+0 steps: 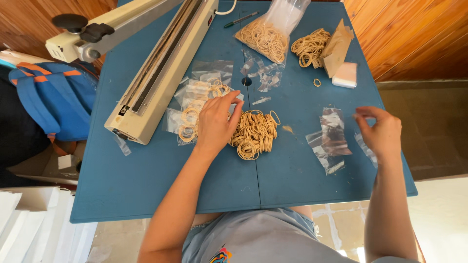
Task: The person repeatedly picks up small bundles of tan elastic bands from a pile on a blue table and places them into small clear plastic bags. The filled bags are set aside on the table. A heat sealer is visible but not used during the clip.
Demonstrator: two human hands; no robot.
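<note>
A loose heap of tan rubber bands (pixel 254 134) is lying near the middle of the blue folding table (pixel 146 185), spreading a little wider left to right than front to back. Just left of the heap, small clear plastic packets filled with bands (pixel 195 104) are lying beside the cream bar-shaped heat sealer (pixel 161 68), whose long axis is running diagonally away from the person. Behind the heap, an open clear bag of bands (pixel 268 34) is sitting. Right of the heap, empty clear packets (pixel 331 139) are lying flat. The left hand (pixel 217 124) is reaching palm down, fingertips pinching bands at the heap's left edge. The right hand (pixel 382 134) is hovering well right of the heap, fingers curled and pinching a thin clear packet (pixel 366 148).
</note>
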